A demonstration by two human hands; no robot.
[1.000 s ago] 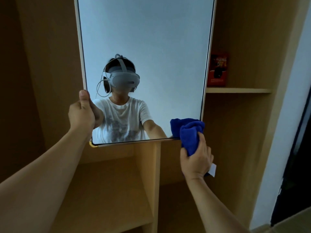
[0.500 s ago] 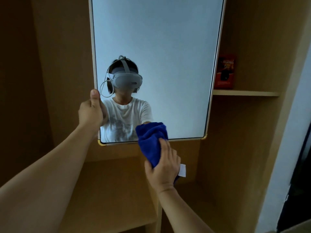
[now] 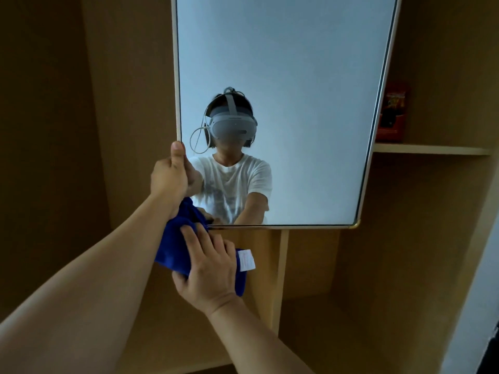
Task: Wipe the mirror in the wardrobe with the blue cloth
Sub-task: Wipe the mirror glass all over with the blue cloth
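A tall mirror [image 3: 310, 76] in a thin pale frame hangs inside the wooden wardrobe. My left hand [image 3: 171, 175] grips the mirror's left edge near the bottom, thumb up along the frame. My right hand [image 3: 209, 268] holds the bunched blue cloth [image 3: 175, 249] against the mirror's bottom left corner, just under my left wrist. A white label [image 3: 247, 260] sticks out of the cloth on the right. The cloth and my left arm hide the corner of the frame.
A shelf [image 3: 429, 150] at the right carries a red box [image 3: 391, 112] behind the mirror's edge. An upright wooden divider [image 3: 280, 276] stands below the mirror, with a lower shelf board [image 3: 151, 333] to its left. A white wall [image 3: 475, 319] runs down the right side.
My right hand slid the blue cloth leftward along the mirror's bottom edge, from the right corner to the left corner. My left hand kept its grip on the left edge.
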